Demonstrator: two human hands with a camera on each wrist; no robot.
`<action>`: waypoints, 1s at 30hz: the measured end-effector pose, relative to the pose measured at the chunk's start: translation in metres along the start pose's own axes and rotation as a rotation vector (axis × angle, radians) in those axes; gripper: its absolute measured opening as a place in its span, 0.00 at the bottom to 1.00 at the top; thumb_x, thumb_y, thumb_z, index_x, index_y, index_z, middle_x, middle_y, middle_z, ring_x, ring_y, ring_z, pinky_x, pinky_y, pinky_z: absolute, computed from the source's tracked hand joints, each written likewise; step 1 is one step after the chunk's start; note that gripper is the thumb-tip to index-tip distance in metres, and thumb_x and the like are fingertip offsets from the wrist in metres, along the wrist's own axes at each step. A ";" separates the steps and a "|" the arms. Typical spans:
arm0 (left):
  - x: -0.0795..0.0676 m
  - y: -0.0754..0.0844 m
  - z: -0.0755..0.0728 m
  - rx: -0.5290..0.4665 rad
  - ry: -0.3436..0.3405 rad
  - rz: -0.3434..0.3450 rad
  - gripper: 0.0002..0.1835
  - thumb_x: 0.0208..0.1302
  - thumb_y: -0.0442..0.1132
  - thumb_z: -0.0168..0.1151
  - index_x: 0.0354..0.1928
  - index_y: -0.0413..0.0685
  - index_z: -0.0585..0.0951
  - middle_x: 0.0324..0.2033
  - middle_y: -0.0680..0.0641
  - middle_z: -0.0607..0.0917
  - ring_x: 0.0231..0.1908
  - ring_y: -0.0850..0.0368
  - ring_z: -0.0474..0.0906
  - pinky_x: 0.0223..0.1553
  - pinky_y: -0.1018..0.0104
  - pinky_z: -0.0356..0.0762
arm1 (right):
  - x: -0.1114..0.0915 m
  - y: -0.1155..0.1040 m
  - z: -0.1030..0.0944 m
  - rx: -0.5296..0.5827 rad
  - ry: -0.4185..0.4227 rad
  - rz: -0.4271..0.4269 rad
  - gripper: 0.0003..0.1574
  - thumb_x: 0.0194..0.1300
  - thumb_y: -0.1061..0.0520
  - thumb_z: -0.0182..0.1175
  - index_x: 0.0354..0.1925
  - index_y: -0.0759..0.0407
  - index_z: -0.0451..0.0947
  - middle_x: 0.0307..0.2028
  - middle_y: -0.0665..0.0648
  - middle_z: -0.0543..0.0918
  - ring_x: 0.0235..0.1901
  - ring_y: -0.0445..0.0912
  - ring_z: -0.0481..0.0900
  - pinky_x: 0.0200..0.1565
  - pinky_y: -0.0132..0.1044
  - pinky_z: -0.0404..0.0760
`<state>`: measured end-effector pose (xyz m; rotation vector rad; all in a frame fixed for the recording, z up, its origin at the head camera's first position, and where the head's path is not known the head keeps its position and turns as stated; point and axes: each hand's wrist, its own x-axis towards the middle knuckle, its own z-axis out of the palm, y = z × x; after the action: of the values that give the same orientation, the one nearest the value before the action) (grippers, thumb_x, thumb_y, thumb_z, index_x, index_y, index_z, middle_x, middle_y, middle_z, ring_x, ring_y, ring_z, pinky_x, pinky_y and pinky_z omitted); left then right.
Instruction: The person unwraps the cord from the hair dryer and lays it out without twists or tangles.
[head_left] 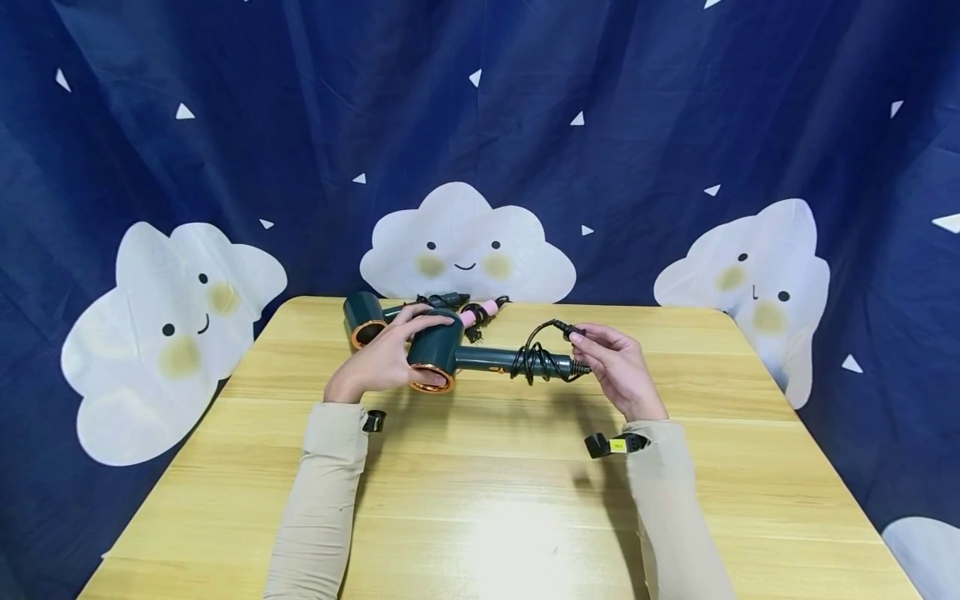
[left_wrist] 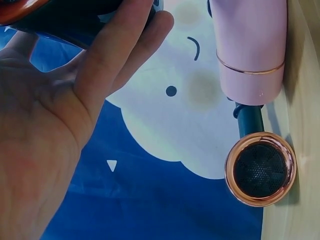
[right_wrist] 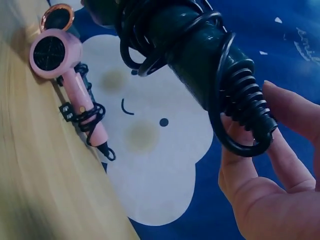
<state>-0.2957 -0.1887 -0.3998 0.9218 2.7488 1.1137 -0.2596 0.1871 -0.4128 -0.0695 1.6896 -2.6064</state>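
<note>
My left hand (head_left: 381,357) grips the barrel of a dark green hair dryer (head_left: 437,343) with a copper rim, held above the table. The dryer's handle (head_left: 480,359) points to the right, and its black cord (head_left: 534,360) is wound around it. Beyond the handle's end, my right hand (head_left: 621,367) pinches the cord's loose end between thumb and fingers. In the right wrist view, the ribbed cord sleeve (right_wrist: 247,97) is close to the right fingers. The left wrist view catches only part of the held dryer (left_wrist: 55,25).
Behind lie a second green hair dryer (head_left: 363,315) and a pink hair dryer (right_wrist: 77,90), each with its cord wound on the handle. They rest near the far edge of the wooden table (head_left: 487,467). A blue curtain (head_left: 480,125) with clouds hangs behind.
</note>
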 end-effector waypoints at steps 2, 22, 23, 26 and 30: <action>0.000 0.000 0.000 0.005 0.000 0.000 0.48 0.47 0.51 0.86 0.72 0.73 0.72 0.77 0.47 0.58 0.68 0.41 0.70 0.64 0.42 0.76 | -0.001 -0.002 0.000 -0.002 -0.009 -0.008 0.18 0.70 0.73 0.60 0.40 0.53 0.89 0.38 0.49 0.91 0.33 0.39 0.88 0.42 0.27 0.86; -0.001 -0.002 0.000 0.001 -0.001 -0.005 0.48 0.46 0.54 0.85 0.72 0.76 0.71 0.76 0.51 0.59 0.66 0.42 0.72 0.63 0.42 0.77 | -0.019 -0.018 0.013 -0.133 -0.194 -0.111 0.19 0.67 0.72 0.64 0.43 0.50 0.88 0.39 0.46 0.87 0.38 0.39 0.85 0.43 0.29 0.85; -0.001 -0.002 0.000 0.001 -0.001 -0.008 0.49 0.46 0.54 0.85 0.72 0.77 0.71 0.76 0.51 0.59 0.66 0.42 0.72 0.64 0.42 0.77 | -0.020 -0.019 0.014 -0.151 -0.205 -0.116 0.19 0.67 0.72 0.64 0.44 0.50 0.88 0.39 0.46 0.88 0.38 0.39 0.85 0.43 0.29 0.85; -0.001 -0.001 -0.001 -0.006 -0.001 -0.014 0.49 0.46 0.54 0.86 0.72 0.77 0.71 0.76 0.51 0.59 0.66 0.42 0.71 0.64 0.42 0.76 | -0.022 -0.020 0.016 -0.210 -0.242 -0.126 0.19 0.66 0.72 0.65 0.45 0.50 0.87 0.41 0.45 0.89 0.38 0.39 0.85 0.43 0.31 0.85; -0.001 -0.002 -0.001 -0.009 0.003 -0.021 0.48 0.46 0.53 0.86 0.71 0.78 0.71 0.76 0.52 0.59 0.66 0.42 0.71 0.64 0.42 0.76 | -0.023 -0.020 0.019 -0.248 -0.285 -0.123 0.19 0.66 0.72 0.65 0.46 0.51 0.87 0.42 0.46 0.89 0.35 0.39 0.86 0.42 0.32 0.86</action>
<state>-0.2956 -0.1910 -0.4004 0.8892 2.7472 1.1242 -0.2358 0.1790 -0.3874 -0.5387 1.9387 -2.3077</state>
